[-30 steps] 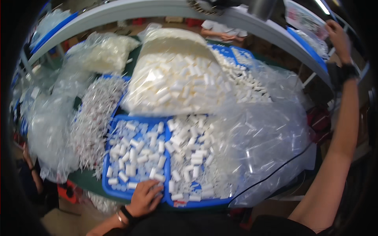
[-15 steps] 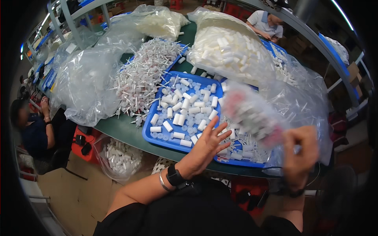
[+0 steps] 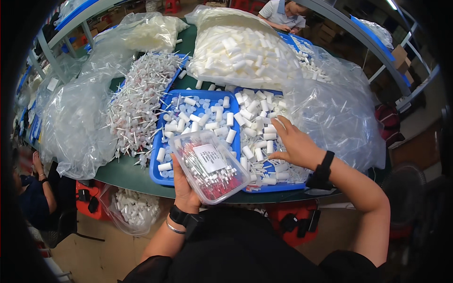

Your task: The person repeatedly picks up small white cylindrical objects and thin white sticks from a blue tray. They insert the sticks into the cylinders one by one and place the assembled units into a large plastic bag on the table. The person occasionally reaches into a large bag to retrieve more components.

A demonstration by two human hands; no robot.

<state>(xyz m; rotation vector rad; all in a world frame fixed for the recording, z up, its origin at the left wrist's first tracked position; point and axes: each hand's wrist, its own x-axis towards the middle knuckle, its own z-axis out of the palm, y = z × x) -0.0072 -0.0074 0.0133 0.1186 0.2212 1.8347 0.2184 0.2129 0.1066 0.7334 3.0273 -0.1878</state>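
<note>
My left hand (image 3: 186, 192) grips a clear plastic box (image 3: 225, 185) by its left side. The box is tilted above the front of the blue tray (image 3: 155, 170). Inside it lie many thin sticks with red and white ends, and a white label is on top. My right hand (image 3: 300, 147) has its fingers apart over a second blue tray (image 3: 282, 188), its fingertips close to the white cylinders (image 3: 269, 137) there. Thin white sticks lie in that tray's front part. White cylinders and small translucent discs fill the left tray.
Left of the trays is a heap of white stemmed pieces (image 3: 141, 101). A large bag of white cylinders (image 3: 245, 56) stands behind, with clear plastic bags (image 3: 330, 118) at the right and others (image 3: 78, 127) at the left. One person (image 3: 285, 14) sits across the table, another (image 3: 40, 193) at the left.
The clear box has passed from my right hand to my left and moved leftward. My right hand has let go and moved in over the right tray. The view has shifted rightward.
</note>
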